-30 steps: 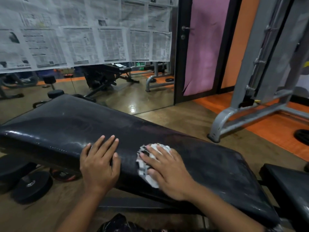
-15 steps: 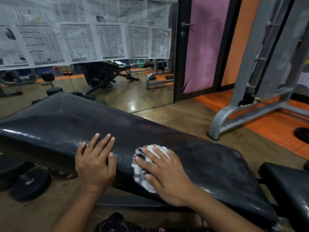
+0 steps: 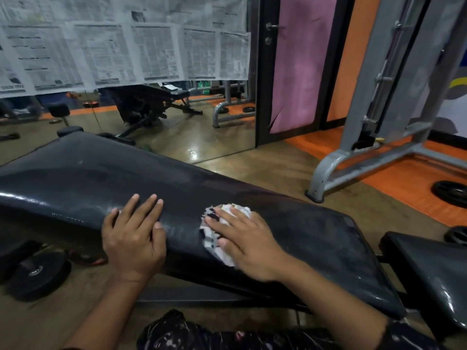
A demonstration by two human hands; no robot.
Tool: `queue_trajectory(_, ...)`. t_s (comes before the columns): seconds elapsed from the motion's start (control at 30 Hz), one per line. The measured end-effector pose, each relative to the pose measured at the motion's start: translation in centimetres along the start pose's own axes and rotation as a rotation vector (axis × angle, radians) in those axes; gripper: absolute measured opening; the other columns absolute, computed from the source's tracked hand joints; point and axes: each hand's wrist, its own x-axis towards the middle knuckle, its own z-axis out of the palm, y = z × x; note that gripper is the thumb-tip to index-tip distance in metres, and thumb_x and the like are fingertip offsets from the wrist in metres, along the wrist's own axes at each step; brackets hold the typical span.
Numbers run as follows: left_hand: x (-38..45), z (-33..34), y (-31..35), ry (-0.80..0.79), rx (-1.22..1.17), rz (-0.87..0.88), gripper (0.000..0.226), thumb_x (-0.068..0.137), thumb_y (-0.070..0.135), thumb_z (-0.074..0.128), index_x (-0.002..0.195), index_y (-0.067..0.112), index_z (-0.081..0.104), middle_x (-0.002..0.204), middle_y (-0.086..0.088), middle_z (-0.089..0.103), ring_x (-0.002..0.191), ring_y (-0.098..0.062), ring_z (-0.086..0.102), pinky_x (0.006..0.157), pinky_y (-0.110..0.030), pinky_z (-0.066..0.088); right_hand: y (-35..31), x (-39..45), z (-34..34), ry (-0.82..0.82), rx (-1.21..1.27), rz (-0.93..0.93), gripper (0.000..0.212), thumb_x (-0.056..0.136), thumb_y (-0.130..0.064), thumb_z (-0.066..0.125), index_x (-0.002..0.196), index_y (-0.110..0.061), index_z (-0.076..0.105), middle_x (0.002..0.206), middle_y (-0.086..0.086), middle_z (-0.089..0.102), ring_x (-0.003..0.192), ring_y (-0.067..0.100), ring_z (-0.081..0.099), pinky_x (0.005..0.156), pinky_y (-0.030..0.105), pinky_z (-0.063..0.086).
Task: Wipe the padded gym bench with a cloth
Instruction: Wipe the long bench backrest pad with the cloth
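Observation:
A long black padded bench (image 3: 83, 183) runs across the view from far left to near right, its surface shiny and streaked. My right hand (image 3: 249, 241) presses flat on a crumpled white cloth with dark pattern (image 3: 214, 236) at the near edge of the pad's middle. The hand covers much of the cloth. My left hand (image 3: 134, 238) lies flat on the pad's near edge just left of the cloth, fingers spread, holding nothing.
A second black pad (image 3: 429, 271) adjoins at the right. Weight plates (image 3: 38, 274) lie on the floor under the bench's left end and another plate (image 3: 451, 193) at far right. A grey machine frame (image 3: 353, 157) stands behind; a mirror (image 3: 151, 117) partly covered with newspaper faces me.
Both hands have shifted slightly along the pad's near edge, and the right hand has slid the cloth a little. The head view has tilted slightly.

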Motion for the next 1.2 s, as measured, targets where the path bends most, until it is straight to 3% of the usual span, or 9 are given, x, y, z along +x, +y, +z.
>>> queue_trajectory(0.13,-0.1,-0.1,0.1,-0.015,0.014,-0.019,0.041,0.089,0.027,0.039,0.114,0.013,0.069,0.122,-0.001,0.065,0.125,-0.024,0.052,0.101,-0.047,0.034,4.6,2.8,-0.2,0.061,-0.056,0.217,0.061,0.089,-0.062,0.006,0.146,-0.049,0.023,0.159,-0.013,0.02,0.148,0.013,0.016,0.117,0.046,0.017)
queue_trajectory(0.23,-0.1,-0.2,0.3,-0.034,0.013,-0.025,0.041,0.089,0.027,0.04,0.115,0.014,0.069,0.123,-0.001,0.065,0.126,-0.023,0.052,0.102,-0.046,0.034,3.6,6.5,-0.1,0.007,-0.043,0.421,0.049,0.098,-0.048,0.016,0.147,-0.046,0.02,0.161,-0.011,0.013,0.148,0.019,0.01,0.117,0.052,0.009)
queue_trajectory(0.33,-0.1,-0.1,0.2,-0.032,0.01,-0.025,0.04,0.088,0.026,0.041,0.115,0.014,0.07,0.123,-0.001,0.065,0.125,-0.023,0.052,0.102,-0.046,0.034,-0.2,5.6,0.4,0.021,-0.055,0.303,0.048,0.101,-0.043,0.02,0.148,-0.044,0.018,0.161,-0.011,0.01,0.149,0.021,0.006,0.116,0.055,0.003)
queue_trajectory(0.47,-0.2,0.1,0.1,-0.01,0.009,-0.018,0.039,0.088,0.024,0.042,0.114,0.014,0.07,0.123,-0.001,0.065,0.124,-0.023,0.053,0.102,-0.045,0.035,-1.4,-0.9,0.6,0.033,-0.032,0.036,0.057,0.091,-0.056,0.005,0.147,-0.05,0.013,0.161,-0.016,0.009,0.149,0.013,0.003,0.117,0.045,0.005)
queue_trajectory(0.6,-0.2,0.2,0.2,-0.015,0.018,-0.013,0.039,0.088,0.024,0.042,0.115,0.013,0.069,0.124,-0.002,0.065,0.124,-0.023,0.054,0.102,-0.045,0.036,4.5,2.8,-0.7,0.026,-0.084,0.244,0.054,0.094,-0.056,0.011,0.147,-0.047,0.021,0.16,-0.011,0.018,0.148,0.016,0.015,0.116,0.044,0.018)
queue_trajectory(0.7,-0.1,0.1,0.1,-0.038,0.024,0.009,0.041,0.089,0.023,0.041,0.118,0.009,0.067,0.126,-0.005,0.064,0.124,-0.024,0.054,0.102,-0.045,0.037,5.7,7.4,-1.1,-0.009,-0.081,0.439,0.05,0.099,-0.047,0.016,0.148,-0.043,0.02,0.16,-0.01,0.017,0.146,0.021,0.018,0.117,0.048,0.015)
queue_trajectory(0.9,-0.2,0.2,-0.2,-0.039,0.018,0.036,0.042,0.09,0.021,0.04,0.119,0.003,0.065,0.125,-0.01,0.063,0.122,-0.026,0.056,0.103,-0.041,0.038,-0.3,2.6,0.2,-0.011,-0.071,0.172,0.05,0.1,-0.048,0.015,0.15,-0.044,0.012,0.162,-0.01,0.008,0.149,0.019,0.004,0.118,0.051,0.004)
queue_trajectory(1.0,-0.2,0.2,-0.2,-0.029,0.021,0.04,0.042,0.09,0.02,0.041,0.118,0.003,0.065,0.125,-0.01,0.064,0.121,-0.026,0.056,0.102,-0.041,0.039,1.5,0.4,0.0,0.029,-0.062,0.078,0.062,0.089,-0.058,0.005,0.148,-0.046,0.017,0.161,-0.011,0.016,0.149,0.016,0.011,0.118,0.045,0.012)
queue_trajectory(1.2,-0.2,0.2,0.2,-0.037,0.024,0.004,0.042,0.09,0.021,0.04,0.119,0.004,0.065,0.124,-0.008,0.064,0.121,-0.024,0.056,0.104,-0.039,0.037,8.2,7.9,-1.5,-0.007,-0.036,0.481,0.049,0.099,-0.049,0.016,0.147,-0.044,0.024,0.159,-0.012,0.02,0.146,0.021,0.023,0.114,0.048,0.016)
